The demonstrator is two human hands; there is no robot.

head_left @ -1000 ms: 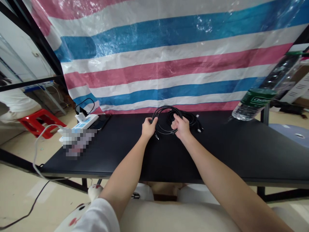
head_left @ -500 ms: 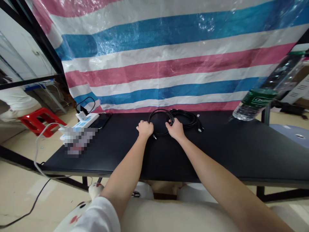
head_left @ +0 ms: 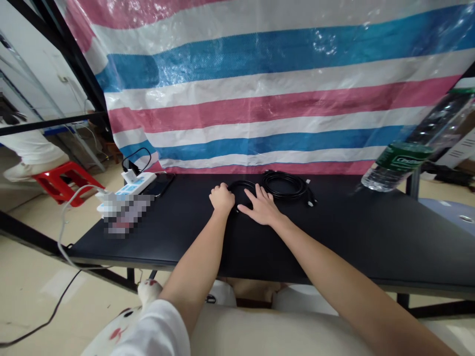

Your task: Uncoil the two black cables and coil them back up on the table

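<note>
A small coil of black cable lies flat on the black table, between my two hands. My left hand is closed in a fist on the coil's left edge. My right hand rests flat over the coil's right side, fingers stretched out and apart. A second, larger coil of black cable with connector ends sits just behind and to the right, untouched.
A white power strip with a plugged charger and a dark phone sit at the table's far left. A clear water bottle leans at the far right. A striped tarp hangs behind. A red stool stands left.
The small coil was lifted apart from the larger one, moved left and laid flat on the table. My right hand has opened and now presses flat on it.
</note>
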